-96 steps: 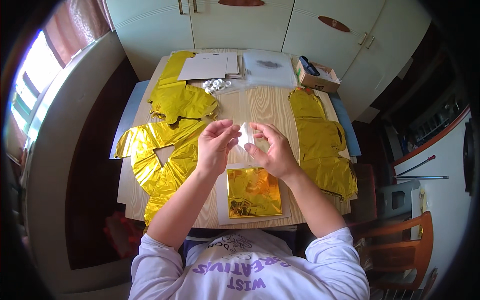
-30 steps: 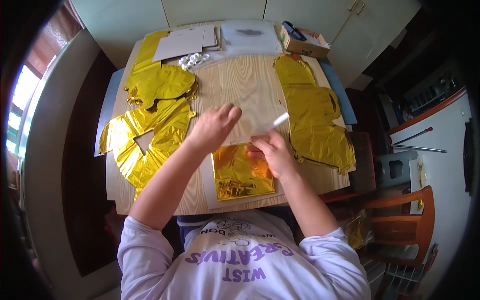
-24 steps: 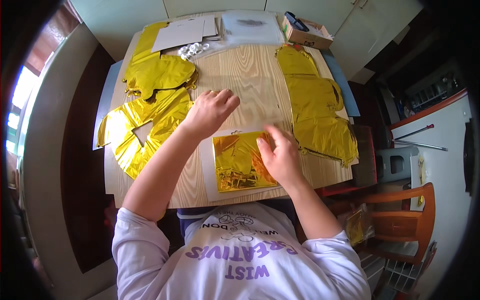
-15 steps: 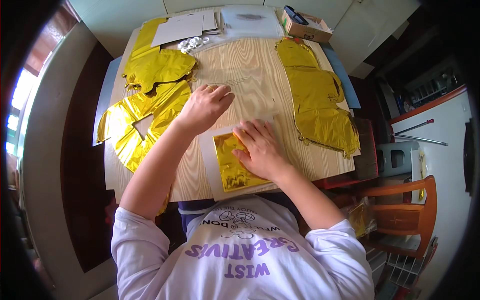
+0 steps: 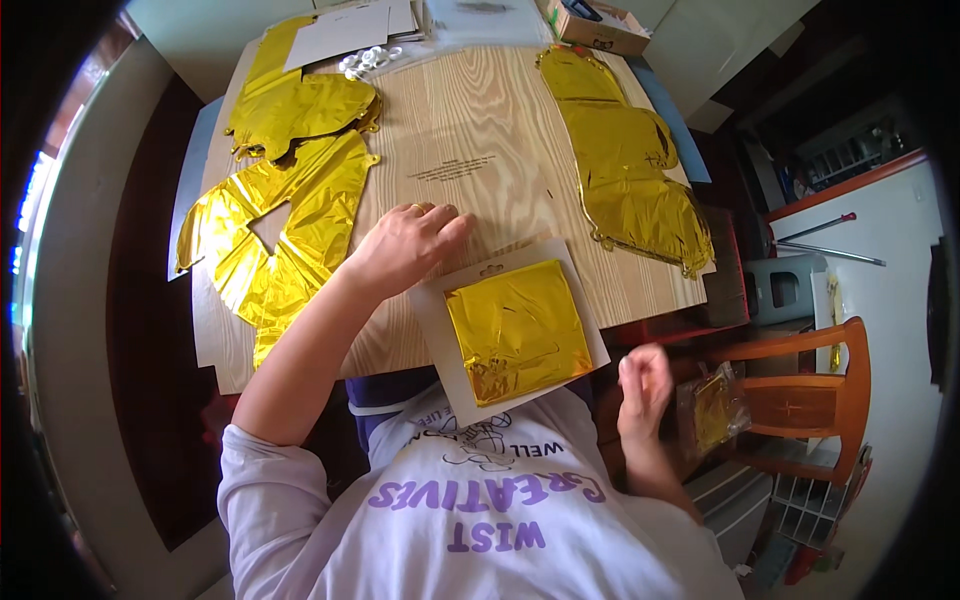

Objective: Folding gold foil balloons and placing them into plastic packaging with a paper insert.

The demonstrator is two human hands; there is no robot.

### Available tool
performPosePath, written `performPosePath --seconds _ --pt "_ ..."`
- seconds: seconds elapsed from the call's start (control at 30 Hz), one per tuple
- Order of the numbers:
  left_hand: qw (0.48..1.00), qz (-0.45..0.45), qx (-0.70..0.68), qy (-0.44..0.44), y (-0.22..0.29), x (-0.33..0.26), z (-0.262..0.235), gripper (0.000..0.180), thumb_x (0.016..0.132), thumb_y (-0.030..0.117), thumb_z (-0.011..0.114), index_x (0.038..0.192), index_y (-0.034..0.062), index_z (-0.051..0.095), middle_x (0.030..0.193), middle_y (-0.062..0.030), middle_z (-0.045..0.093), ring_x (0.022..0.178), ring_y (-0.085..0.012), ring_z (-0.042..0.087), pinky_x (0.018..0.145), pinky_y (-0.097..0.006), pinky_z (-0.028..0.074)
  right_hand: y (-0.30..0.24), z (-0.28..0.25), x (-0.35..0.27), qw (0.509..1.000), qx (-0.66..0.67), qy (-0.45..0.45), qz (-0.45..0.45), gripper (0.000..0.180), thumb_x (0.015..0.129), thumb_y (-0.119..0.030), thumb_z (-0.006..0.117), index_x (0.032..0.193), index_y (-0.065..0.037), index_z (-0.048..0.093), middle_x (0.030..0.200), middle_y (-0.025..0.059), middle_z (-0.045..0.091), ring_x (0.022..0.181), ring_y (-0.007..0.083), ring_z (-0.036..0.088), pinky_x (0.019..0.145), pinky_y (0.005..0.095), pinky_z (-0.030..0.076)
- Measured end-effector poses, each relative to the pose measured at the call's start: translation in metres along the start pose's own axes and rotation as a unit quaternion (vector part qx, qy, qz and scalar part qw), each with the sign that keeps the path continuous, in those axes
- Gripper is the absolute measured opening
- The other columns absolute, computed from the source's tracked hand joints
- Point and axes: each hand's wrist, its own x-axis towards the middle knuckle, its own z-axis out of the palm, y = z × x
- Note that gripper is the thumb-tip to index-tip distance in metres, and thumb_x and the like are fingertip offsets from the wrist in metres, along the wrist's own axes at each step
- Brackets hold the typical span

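My left hand (image 5: 412, 248) rests on the wooden table with its fingers curled down. Its fingertips are hidden, closed at the near edge of a clear plastic bag (image 5: 452, 170) with small print. Beside that hand lies a folded gold foil balloon (image 5: 520, 330) on a white backing card (image 5: 435, 340). The card has a hanger hole at its far end and overhangs the table's near edge, against my shirt. Off the edge at the right, my right hand (image 5: 643, 392) is raised, fingers loosely bent and thumb apart, with nothing seen in it.
Unfolded gold foil balloons lie at the left (image 5: 290, 225) and right (image 5: 630, 160). White cards (image 5: 338, 38), small white rings (image 5: 368, 62), clear sleeves (image 5: 485, 25) and a cardboard box (image 5: 600, 30) sit at the back. A wooden chair (image 5: 800, 400) bears a bagged gold packet (image 5: 715, 410).
My right hand has left the foil balloon and moved off the table to the right. My left hand has drawn nearer to me, the clear bag with it. The card has turned slightly.
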Motion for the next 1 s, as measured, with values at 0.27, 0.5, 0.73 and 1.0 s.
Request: performPosePath --seconds 0.27,0.5,0.73,1.0 --pt "1.0 -0.009 0.0 0.001 0.017 0.005 -0.001 0.035 0.083 0.007 0.061 0.118 0.0063 0.06 0.097 -0.0087 0.061 0.087 -0.0297 0.064 0.078 -0.042 0.054 -0.025 0.079 -0.021 0.818 0.413 -0.109 0.386 0.037 0.098 -0.027 0.065 0.124 0.0 0.059 0.108 0.0075 0.069 0.088 0.0178 0.068 0.079 0.0343 0.056" --pt "0.995 -0.022 0.015 0.094 0.023 -0.007 0.005 0.024 0.078 0.011 0.062 0.101 0.0052 0.06 0.089 -0.008 0.054 0.086 -0.0268 0.06 0.076 -0.04 0.053 -0.029 0.012 -0.019 0.962 0.215 -0.032 0.165 0.018 0.092 -0.005 0.066 0.109 -0.001 0.067 0.105 0.0039 0.069 0.093 0.0113 0.063 0.086 0.0272 0.05" --pt "0.992 -0.031 -0.048 0.114 0.038 0.002 -0.003 0.027 0.083 0.002 0.067 0.11 0.0026 0.068 0.097 -0.0105 0.064 0.088 -0.0304 0.065 0.076 -0.04 0.055 -0.01 0.009 0.028 0.855 0.28 -0.318 0.298 0.024 0.088 -0.008 0.068 0.11 0.0 0.068 0.102 0.0052 0.071 0.092 0.0142 0.065 0.088 0.0295 0.05" --pt "0.983 -0.072 -0.142 0.086 0.049 -0.005 -0.023 0.021 0.085 0.002 0.069 0.105 0.0029 0.069 0.094 -0.0118 0.065 0.086 -0.0315 0.066 0.074 -0.04 0.056 -0.01 0.036 0.043 0.854 0.334 -0.202 0.344 0.037 0.093 -0.006 0.063 0.127 0.005 0.058 0.116 0.0149 0.069 0.101 0.0258 0.072 0.086 0.0419 0.062"
